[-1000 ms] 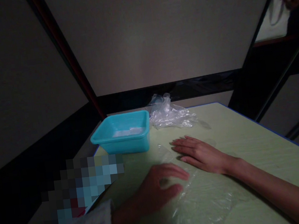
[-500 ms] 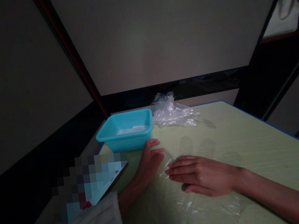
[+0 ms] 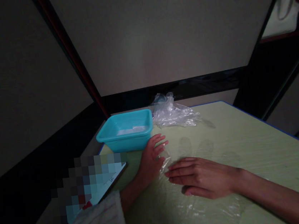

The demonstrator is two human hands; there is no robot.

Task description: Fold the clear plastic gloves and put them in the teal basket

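Shifted forward, left fingers (image 3: pixel 159 149) spread wide at the edge of clear film (image 3: pixel 208 213), right fingers (image 3: pixel 182 171) flat over it.

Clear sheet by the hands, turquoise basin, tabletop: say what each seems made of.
Clear sheet: likely thin plastic film, glossy, see-through with bright creases. Turquoise basin: probably moulded plastic, smooth, satiny, rounded rim. Tabletop: perhaps laminate, pale green, faintly streaked.

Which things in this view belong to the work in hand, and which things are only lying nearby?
Apparently in use:
thin, clear plastic sheet, beneath the right hand and beside the left hand
pale green, blue-edged table, under the sheet

Seemingly just lying nearby:
turquoise rectangular plastic basin
crumpled clear plastic heap, beside the basin
flat, pale item, partly blurred
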